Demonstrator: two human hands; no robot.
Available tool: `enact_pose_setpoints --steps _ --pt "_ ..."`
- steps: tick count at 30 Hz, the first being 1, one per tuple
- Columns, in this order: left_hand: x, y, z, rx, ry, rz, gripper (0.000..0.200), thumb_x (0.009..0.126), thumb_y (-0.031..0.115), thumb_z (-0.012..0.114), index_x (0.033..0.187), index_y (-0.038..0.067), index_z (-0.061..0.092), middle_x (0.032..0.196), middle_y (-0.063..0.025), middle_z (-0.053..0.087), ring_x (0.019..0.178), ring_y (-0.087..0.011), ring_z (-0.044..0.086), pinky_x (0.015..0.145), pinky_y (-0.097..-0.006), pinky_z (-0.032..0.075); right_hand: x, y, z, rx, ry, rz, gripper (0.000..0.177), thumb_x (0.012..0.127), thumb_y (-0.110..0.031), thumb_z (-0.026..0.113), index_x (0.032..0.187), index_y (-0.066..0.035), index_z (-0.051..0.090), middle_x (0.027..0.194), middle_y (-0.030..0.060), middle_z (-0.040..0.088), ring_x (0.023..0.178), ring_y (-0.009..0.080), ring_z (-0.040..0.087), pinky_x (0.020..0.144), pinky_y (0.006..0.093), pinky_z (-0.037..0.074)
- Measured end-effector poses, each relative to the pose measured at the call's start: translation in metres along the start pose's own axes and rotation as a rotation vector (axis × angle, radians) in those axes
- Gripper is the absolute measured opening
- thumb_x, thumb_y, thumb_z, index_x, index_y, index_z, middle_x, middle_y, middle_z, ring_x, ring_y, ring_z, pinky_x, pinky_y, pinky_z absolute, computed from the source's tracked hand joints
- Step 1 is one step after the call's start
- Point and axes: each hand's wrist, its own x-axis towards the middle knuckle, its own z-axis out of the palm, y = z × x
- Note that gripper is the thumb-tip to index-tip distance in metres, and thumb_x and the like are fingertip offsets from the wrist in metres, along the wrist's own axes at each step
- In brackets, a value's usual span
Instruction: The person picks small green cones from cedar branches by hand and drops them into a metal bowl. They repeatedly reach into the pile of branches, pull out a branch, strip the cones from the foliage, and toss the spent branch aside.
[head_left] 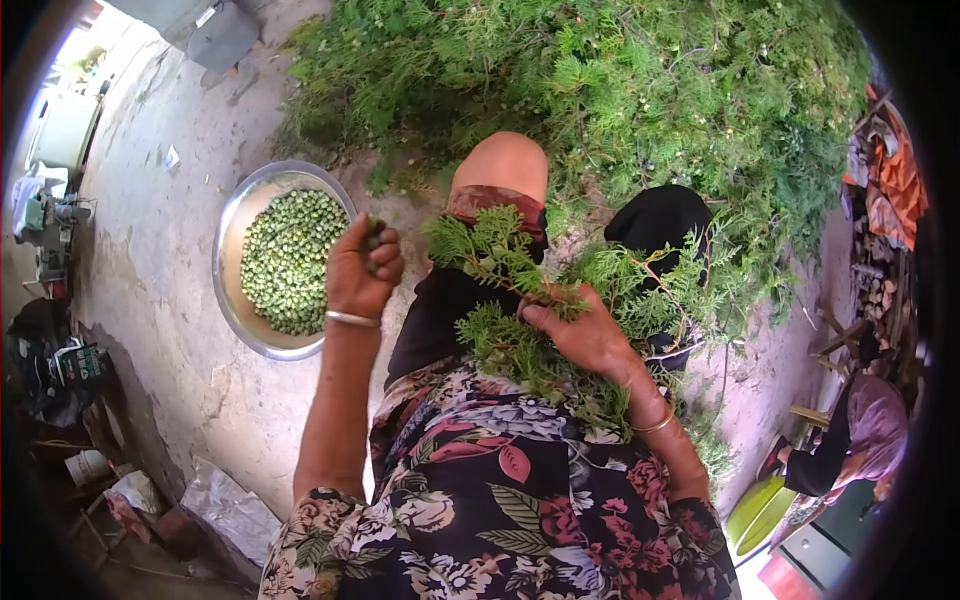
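Note:
My left hand (pixel 364 268) is closed beside the rim of a wide metal basin (pixel 228 290). Small dark green cones show between its curled fingers. Many round green cones (pixel 290 255) lie heaped in the basin. Over my lap, my right hand (pixel 588 338) grips a leafy evergreen sprig (pixel 495 245) between thumb and fingers. Some of the sprig's stem is hidden by that hand. More evergreen twigs (pixel 540 375) rest on my flowered clothing under it, and a longer branch (pixel 670 280) with a reddish stem lies across my right knee.
A large heap of cut evergreen branches (pixel 600 80) covers the ground ahead. At the lower right another person (pixel 860 440) sits near a yellow-green object (pixel 758 512). Pale sheeting (pixel 228 510) lies at the lower left. Firewood and orange cloth (pixel 895 190) line the right side.

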Motion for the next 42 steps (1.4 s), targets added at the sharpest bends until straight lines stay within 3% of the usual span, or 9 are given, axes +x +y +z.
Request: enact_pose_setpoints --steps 6,10,12,15,19,35,37,41,42 --pt "-0.047 -0.01 0.041 0.349 -0.128 0.115 0.011 0.086 0.01 0.054 0.094 0.003 0.057 0.094 -0.0177 0.06 0.059 -0.0143 0.054 0.044 -0.0205 0.039 -0.002 -0.007 0.003 0.017 0.047 0.027 0.037 0.083 -0.031 0.067 0.107 -0.003 0.065 0.104 0.0191 0.064 0.101 0.0316 0.059 0.09 0.0366 0.045" --pt "-0.048 -0.049 0.07 0.881 -0.046 0.248 0.008 0.081 0.007 0.064 0.087 0.002 0.061 0.071 -0.01 0.062 0.051 -0.0137 0.053 0.046 -0.0235 0.042 0.004 0.009 0.011 -0.087 0.091 -0.197 0.031 0.082 -0.026 0.068 0.105 -0.006 0.066 0.094 0.0203 0.065 0.093 0.0352 0.061 0.084 0.0396 0.047" --pt "-0.037 -0.068 0.068 1.496 -0.051 0.806 0.015 0.076 0.008 0.069 0.087 -0.001 0.064 0.066 -0.0067 0.062 0.055 -0.0145 0.057 0.051 -0.0269 0.045 0.004 0.01 0.012 -0.104 0.086 -0.238 0.028 0.081 -0.025 0.068 0.103 -0.008 0.066 0.09 0.0206 0.065 0.09 0.0364 0.061 0.082 0.0409 0.048" --pt "-0.03 -0.076 0.059 1.808 -0.087 0.82 0.024 0.072 0.008 0.072 0.093 -0.002 0.064 0.068 -0.0081 0.062 0.059 -0.0154 0.059 0.056 -0.029 0.046 -0.001 0.004 0.013 -0.196 0.189 -0.3 0.025 0.081 -0.024 0.067 0.102 -0.01 0.067 0.085 0.0206 0.065 0.088 0.0375 0.06 0.079 0.043 0.048" --pt "-0.03 -0.073 0.064 1.634 -0.01 0.573 0.025 0.069 0.007 0.074 0.09 -0.002 0.064 0.069 -0.01 0.064 0.063 -0.0161 0.061 0.059 -0.0296 0.047 -0.002 0.0 0.012 -0.238 0.192 -0.331 0.022 0.081 -0.021 0.066 0.099 -0.009 0.065 0.079 0.0206 0.064 0.083 0.0386 0.06 0.075 0.0454 0.048" --pt "-0.024 -0.064 0.058 1.759 -0.146 0.673 0.018 0.074 0.01 0.071 0.083 -0.001 0.06 0.069 -0.0096 0.063 0.057 -0.0162 0.057 0.052 -0.0295 0.044 -0.002 -0.004 0.009 -0.251 0.146 -0.303 0.018 0.082 -0.02 0.064 0.095 -0.007 0.064 0.077 0.0207 0.063 0.08 0.0404 0.06 0.072 0.0485 0.047" --pt "-0.029 -0.053 0.067 1.123 -0.093 0.035 0.014 0.08 0.013 0.067 0.084 0.002 0.06 0.066 -0.0046 0.059 0.051 -0.011 0.05 0.043 -0.0237 0.036 -0.003 0.0 0.012 -0.232 0.184 -0.295 0.022 0.082 -0.022 0.064 0.099 -0.007 0.065 0.081 0.0205 0.064 0.084 0.0392 0.06 0.075 0.0465 0.047" --pt "-0.021 -0.042 0.046 0.855 -0.115 -0.109 0.009 0.085 0.012 0.061 0.089 0.004 0.059 0.068 -0.0009 0.054 0.047 -0.0065 0.042 0.04 -0.0188 0.029 0.001 0.003 0.012 -0.208 0.15 -0.185 0.033 0.083 -0.027 0.066 0.109 -0.007 0.066 0.093 0.02 0.065 0.093 0.0364 0.06 0.085 0.041 0.047" --pt "-0.014 -0.036 0.031 0.568 -0.156 -0.097 0.009 0.085 0.01 0.059 0.091 0.004 0.057 0.071 -0.0011 0.053 0.047 -0.0066 0.041 0.039 -0.0189 0.03 0.001 0.003 0.012 -0.207 0.152 -0.185 0.033 0.083 -0.027 0.066 0.109 -0.007 0.066 0.093 0.02 0.065 0.093 0.0364 0.06 0.085 0.041 0.047"
